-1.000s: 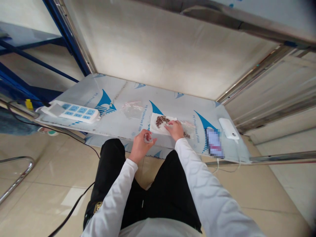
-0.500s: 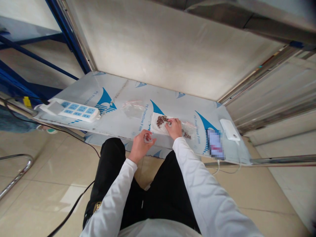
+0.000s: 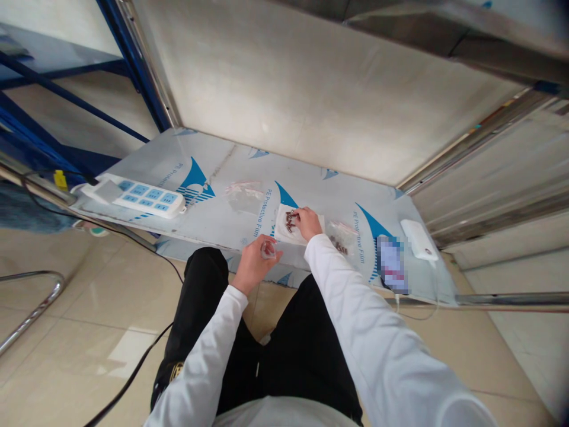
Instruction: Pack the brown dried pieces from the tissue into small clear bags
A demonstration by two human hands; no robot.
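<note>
The left hand (image 3: 252,265) clenched a small clear plastic bag (image 3: 268,249) while the right hand (image 3: 307,221) pinched small brown parts (image 3: 291,220) on white paper (image 3: 284,228), which could scatter off the film-covered desk (image 3: 213,207).

Under the right hand (image 3: 307,222) lies a white sheet (image 3: 284,230) strewn with dark reddish-brown small pieces (image 3: 291,220). The left hand (image 3: 253,267) holds a clear small bag (image 3: 268,248). Both sleeves are white, above black trousers (image 3: 284,350). The table (image 3: 222,178) beneath the hands is pale grey film with blue swooshes and lettering. Far left of the left hand sits a white power strip (image 3: 133,196) with light-blue sockets.
</note>
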